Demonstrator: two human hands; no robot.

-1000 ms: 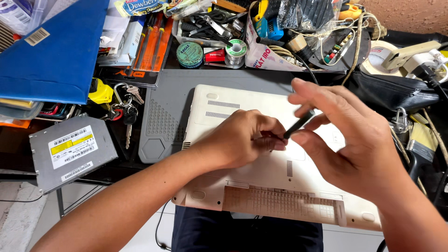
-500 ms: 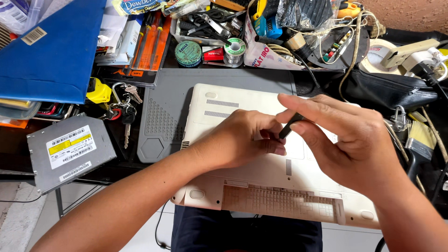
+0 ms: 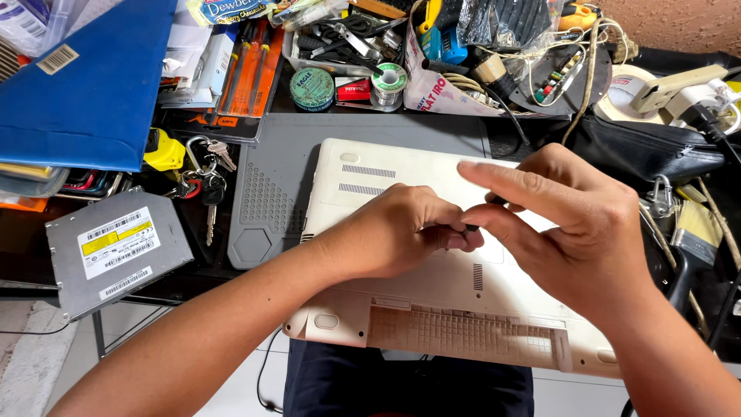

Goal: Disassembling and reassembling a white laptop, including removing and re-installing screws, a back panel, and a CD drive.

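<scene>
Workbench: cluttered desk, with a grey work mat under a white laptop that lies upside down, its bottom panel facing you.

Left hand: your left hand rests on the laptop's underside near the middle, fingers curled and pinched shut on the tip of a thin dark screwdriver.

Right hand: your right hand is closed around the upper part of that screwdriver, thumb and fingers together on the handle; most of the shaft is hidden by them.

Just changed: a second ago the tool stood clear between your hands, held higher and tilted. Now both hands have come down and drawn together, and only a short dark bit of it shows.

Meaning: judging from this, the tip is being seated at a spot on the panel; whether it sits in a screw cannot be told.

Left side: a grey optical drive lies well apart, with a bunch of keys near the mat's edge.

Behind: tools, a solder reel and cables crowd the back.
</scene>
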